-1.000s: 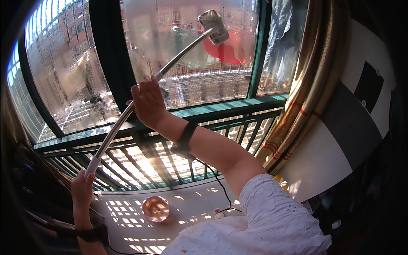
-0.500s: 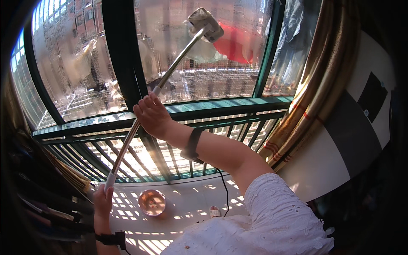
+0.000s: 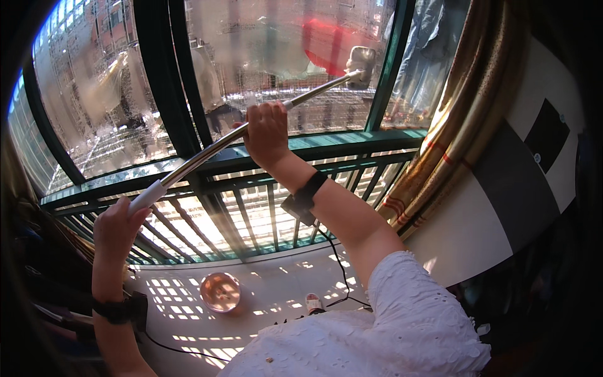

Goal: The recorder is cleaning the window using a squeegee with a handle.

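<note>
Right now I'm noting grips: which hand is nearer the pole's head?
The right hand, gripping the pole higher up toward its head; the left hand holds the pale lower grip.

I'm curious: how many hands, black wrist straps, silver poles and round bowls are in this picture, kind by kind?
Hands (left hand, right hand): 2
Black wrist straps: 2
Silver pole: 1
Round bowl: 1
Total: 6
</note>
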{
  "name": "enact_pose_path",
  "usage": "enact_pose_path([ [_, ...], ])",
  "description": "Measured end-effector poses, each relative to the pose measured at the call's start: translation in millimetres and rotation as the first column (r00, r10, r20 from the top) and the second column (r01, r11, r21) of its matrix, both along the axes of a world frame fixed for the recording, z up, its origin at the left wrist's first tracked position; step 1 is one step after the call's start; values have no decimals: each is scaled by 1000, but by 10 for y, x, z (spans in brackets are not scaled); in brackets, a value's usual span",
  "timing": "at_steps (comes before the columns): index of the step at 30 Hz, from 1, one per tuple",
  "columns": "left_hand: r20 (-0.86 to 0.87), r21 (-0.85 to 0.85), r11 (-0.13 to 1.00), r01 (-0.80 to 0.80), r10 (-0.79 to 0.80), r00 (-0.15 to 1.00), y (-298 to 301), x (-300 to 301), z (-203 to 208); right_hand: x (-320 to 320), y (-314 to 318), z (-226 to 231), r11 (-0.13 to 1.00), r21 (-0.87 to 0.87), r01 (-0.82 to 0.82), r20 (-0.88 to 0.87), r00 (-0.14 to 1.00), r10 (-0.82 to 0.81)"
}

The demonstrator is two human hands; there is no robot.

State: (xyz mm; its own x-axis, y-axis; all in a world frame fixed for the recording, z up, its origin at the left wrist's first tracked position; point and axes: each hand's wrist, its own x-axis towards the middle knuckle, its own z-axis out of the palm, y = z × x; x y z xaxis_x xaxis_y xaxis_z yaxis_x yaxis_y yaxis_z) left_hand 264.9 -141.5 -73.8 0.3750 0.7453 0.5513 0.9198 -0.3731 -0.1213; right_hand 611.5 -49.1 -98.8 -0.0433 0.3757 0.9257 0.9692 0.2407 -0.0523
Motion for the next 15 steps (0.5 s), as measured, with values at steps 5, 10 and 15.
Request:
enact_pose_path([
  [5,84,-62,972,-225,230,970,-759,-1229,88,-1336,-105,46,948,10,-318,0,948,318],
  [10,237,-284,864,-416,484,842,-1768,-2337,123,-2750,-265,-19,856,90,-510,-29,857,514],
  [15,271,-303,845,-441,520,810,-2112,-2836,-17,-3011,-393,33,820,-76,-567,33,820,571],
])
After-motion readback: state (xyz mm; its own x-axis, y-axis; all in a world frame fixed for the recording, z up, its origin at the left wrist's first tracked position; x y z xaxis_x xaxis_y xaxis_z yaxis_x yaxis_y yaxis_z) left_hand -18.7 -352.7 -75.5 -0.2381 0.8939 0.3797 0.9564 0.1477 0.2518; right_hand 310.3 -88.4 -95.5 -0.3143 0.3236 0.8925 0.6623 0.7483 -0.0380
